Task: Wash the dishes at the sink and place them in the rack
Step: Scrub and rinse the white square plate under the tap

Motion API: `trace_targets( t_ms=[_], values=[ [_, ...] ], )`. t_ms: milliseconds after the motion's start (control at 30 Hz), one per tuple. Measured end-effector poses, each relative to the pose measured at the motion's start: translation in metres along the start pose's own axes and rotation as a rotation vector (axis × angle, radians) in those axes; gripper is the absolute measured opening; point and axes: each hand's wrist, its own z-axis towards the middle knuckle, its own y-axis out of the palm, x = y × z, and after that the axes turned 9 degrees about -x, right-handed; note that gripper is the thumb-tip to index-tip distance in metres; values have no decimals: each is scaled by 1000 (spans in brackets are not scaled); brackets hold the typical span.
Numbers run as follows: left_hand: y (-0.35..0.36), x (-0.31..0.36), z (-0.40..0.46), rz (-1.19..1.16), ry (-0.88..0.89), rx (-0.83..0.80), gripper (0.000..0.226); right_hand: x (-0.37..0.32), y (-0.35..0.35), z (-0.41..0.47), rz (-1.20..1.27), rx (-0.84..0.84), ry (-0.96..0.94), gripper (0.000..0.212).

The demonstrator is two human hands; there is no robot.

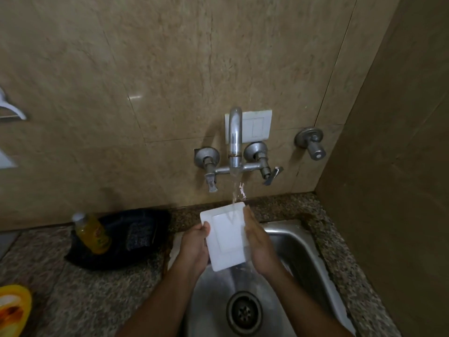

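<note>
Rinse stage, by the look of it: one white square ceramic plate is held tilted over the steel sink basin, water from the chrome wall tap hitting its top edge. Left hand grips the plate's left edge; right hand presses flat w/ straight fingers on its right side. No rack in view, so racking is left. Counts: 1 plate, 1 tap, 1 yellow liquid bottle, 2 hands.

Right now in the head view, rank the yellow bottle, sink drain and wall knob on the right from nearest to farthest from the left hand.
1. Sink drain, below and right of the left hand.
2. Yellow bottle, left on the counter.
3. Wall knob, upper right, farthest.
</note>
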Motion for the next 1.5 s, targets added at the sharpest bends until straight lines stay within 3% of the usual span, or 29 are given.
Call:
trace_targets(
  t_ms=[100, 200, 467, 767, 967, 1167, 1500],
  values=[
    [0, 11, 7, -52, 55, -22, 19, -7, -8, 5, 416, 83, 61, 31],
    [-17, 17, 5, -86, 68, -29, 18, -7, -9, -2, 429, -14, 116, 22],
    [-44, 11, -7, -191, 46, -65, 23, -5, -1, -7, 512, -187, 127, 30],
    [-10, 21, 2, -186, -44, -208, 25, -8, -29, 2, 635, 32, 239, 27],
    [23, 33, 8, -159, -89, -289, 33, -6, -53, 7, 867, 140, 244, 30],
    [44, 36, 1, -114, -80, -420, 31, 7, -65, 3, 962, 178, 251, 34],
    [17, 27, -10, -146, -139, -470, 36, 9, -58, -8, 886, 114, 294, 34]
  ],
)
